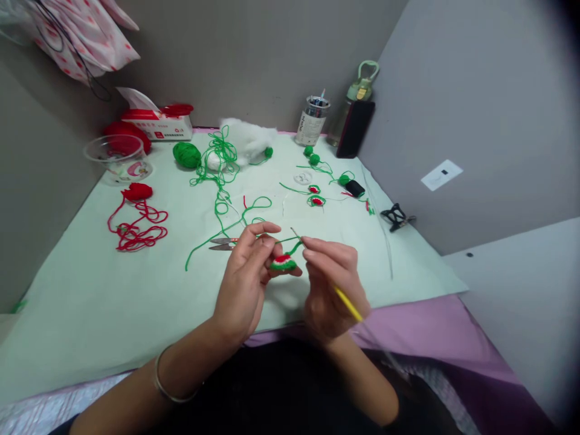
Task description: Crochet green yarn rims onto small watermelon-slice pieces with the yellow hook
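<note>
Between the fingers of my left hand (pixel 247 272) is a small crocheted watermelon slice (pixel 283 262), red on top with a white band and a green edge. My right hand (pixel 335 278) grips a crochet hook (pixel 348 303) with a yellow handle, its metal tip pointing up and left above the slice. Green yarn (pixel 295 248) runs from the slice to the hook and across to my left fingers. Behind my left hand lie scissors (pixel 222 243), their handles hidden by it. Loose green yarn (pixel 222 211) trails over the table beyond.
Red yarn (pixel 142 226) lies tangled at left, near a clear plastic cup (pixel 131 166). A green yarn ball (pixel 186 155), white stuffing (pixel 254 142), a pen jar (pixel 312 124) and a phone (pixel 356 130) stand at the back. Small crocheted pieces (pixel 316 200) and a black claw clip (pixel 396 216) lie at right.
</note>
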Action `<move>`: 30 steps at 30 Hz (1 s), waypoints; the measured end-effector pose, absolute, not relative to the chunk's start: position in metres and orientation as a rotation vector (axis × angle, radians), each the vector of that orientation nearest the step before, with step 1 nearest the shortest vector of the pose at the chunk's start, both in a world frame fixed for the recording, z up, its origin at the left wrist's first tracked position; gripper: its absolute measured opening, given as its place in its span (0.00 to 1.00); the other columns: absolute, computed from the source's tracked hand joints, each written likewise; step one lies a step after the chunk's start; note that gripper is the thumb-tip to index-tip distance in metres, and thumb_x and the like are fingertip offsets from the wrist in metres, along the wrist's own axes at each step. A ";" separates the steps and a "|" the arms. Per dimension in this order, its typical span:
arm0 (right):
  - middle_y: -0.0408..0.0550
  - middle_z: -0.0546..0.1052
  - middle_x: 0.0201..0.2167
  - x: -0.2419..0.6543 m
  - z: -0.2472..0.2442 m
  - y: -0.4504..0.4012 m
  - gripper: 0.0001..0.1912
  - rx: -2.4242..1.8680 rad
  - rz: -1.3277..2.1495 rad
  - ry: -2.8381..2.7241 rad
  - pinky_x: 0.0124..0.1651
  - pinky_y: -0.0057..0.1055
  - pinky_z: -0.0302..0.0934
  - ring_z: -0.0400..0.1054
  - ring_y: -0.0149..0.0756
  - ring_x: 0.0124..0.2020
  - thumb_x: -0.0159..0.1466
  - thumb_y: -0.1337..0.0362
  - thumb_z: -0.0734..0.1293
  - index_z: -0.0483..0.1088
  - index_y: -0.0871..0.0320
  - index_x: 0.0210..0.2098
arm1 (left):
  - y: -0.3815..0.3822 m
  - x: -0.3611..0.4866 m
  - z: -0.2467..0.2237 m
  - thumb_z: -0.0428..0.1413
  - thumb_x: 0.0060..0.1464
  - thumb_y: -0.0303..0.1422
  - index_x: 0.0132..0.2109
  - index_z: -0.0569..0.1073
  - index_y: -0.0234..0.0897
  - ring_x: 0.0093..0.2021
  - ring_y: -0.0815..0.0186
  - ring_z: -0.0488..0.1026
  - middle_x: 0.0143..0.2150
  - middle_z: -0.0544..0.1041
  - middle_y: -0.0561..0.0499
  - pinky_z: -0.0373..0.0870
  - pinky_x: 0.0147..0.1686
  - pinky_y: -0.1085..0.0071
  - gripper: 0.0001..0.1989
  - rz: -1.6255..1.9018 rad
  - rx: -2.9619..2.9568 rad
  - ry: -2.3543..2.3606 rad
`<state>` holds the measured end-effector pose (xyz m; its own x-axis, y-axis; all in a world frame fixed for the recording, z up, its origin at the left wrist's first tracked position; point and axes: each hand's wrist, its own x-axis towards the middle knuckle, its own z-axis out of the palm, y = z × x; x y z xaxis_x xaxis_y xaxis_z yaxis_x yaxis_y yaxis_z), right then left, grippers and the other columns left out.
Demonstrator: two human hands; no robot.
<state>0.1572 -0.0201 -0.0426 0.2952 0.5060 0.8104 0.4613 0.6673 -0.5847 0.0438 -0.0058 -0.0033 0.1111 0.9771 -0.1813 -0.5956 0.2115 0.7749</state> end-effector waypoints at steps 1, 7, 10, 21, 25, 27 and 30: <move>0.46 0.84 0.45 0.159 -0.040 -0.019 0.17 -0.882 0.148 -1.295 0.45 0.45 0.74 0.77 0.43 0.45 0.70 0.71 0.69 0.81 0.42 0.50 | -0.006 0.042 -0.003 0.58 0.63 0.29 0.40 0.77 0.41 0.30 0.70 0.72 0.31 0.72 0.56 0.73 0.33 0.75 0.04 1.257 0.628 0.767; 0.45 0.84 0.42 0.163 -0.034 -0.015 0.11 -0.784 0.553 -1.158 0.41 0.40 0.75 0.78 0.40 0.44 0.72 0.66 0.68 0.81 0.45 0.46 | -0.004 0.031 -0.011 0.57 0.62 0.27 0.34 0.82 0.39 0.39 0.64 0.76 0.35 0.78 0.51 0.75 0.44 0.69 0.11 1.285 0.955 0.835; 0.45 0.84 0.42 0.161 -0.036 -0.016 0.11 -0.763 0.574 -1.161 0.41 0.39 0.76 0.78 0.40 0.44 0.72 0.66 0.68 0.81 0.44 0.46 | -0.005 0.029 -0.015 0.60 0.64 0.32 0.42 0.86 0.42 0.46 0.61 0.77 0.43 0.82 0.48 0.73 0.49 0.68 0.08 1.263 1.020 0.840; 0.47 0.83 0.42 0.162 -0.033 -0.019 0.10 -0.789 0.592 -1.189 0.37 0.37 0.75 0.77 0.38 0.40 0.72 0.65 0.68 0.81 0.46 0.45 | -0.003 0.036 -0.004 0.72 0.50 0.31 0.43 0.88 0.40 0.36 0.68 0.75 0.33 0.80 0.52 0.73 0.44 0.70 0.12 1.156 0.675 0.754; 0.46 0.81 0.41 0.164 -0.035 -0.018 0.09 -0.779 0.617 -1.167 0.35 0.36 0.75 0.76 0.37 0.37 0.71 0.65 0.69 0.81 0.45 0.45 | -0.004 0.033 -0.001 0.71 0.49 0.30 0.43 0.88 0.40 0.35 0.69 0.75 0.35 0.81 0.51 0.72 0.41 0.71 0.12 1.111 0.672 0.753; 0.45 0.81 0.41 0.165 -0.036 -0.018 0.09 -0.757 0.639 -1.154 0.33 0.35 0.74 0.76 0.35 0.34 0.71 0.65 0.69 0.81 0.45 0.46 | -0.004 0.032 0.000 0.72 0.49 0.31 0.43 0.88 0.39 0.35 0.68 0.75 0.37 0.83 0.50 0.72 0.40 0.72 0.12 1.094 0.666 0.766; 0.45 0.81 0.41 0.167 -0.037 -0.017 0.09 -0.722 0.666 -1.125 0.34 0.36 0.74 0.76 0.33 0.32 0.72 0.64 0.68 0.81 0.46 0.46 | -0.003 0.028 0.000 0.72 0.49 0.31 0.43 0.88 0.39 0.35 0.69 0.76 0.36 0.82 0.50 0.73 0.40 0.74 0.12 1.060 0.669 0.777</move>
<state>0.1671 -0.0170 -0.0371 0.2928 0.7806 0.5522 -0.1082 0.6009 -0.7920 0.0279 -0.0026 -0.0002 0.2820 0.9316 -0.2295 -0.4992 0.3468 0.7941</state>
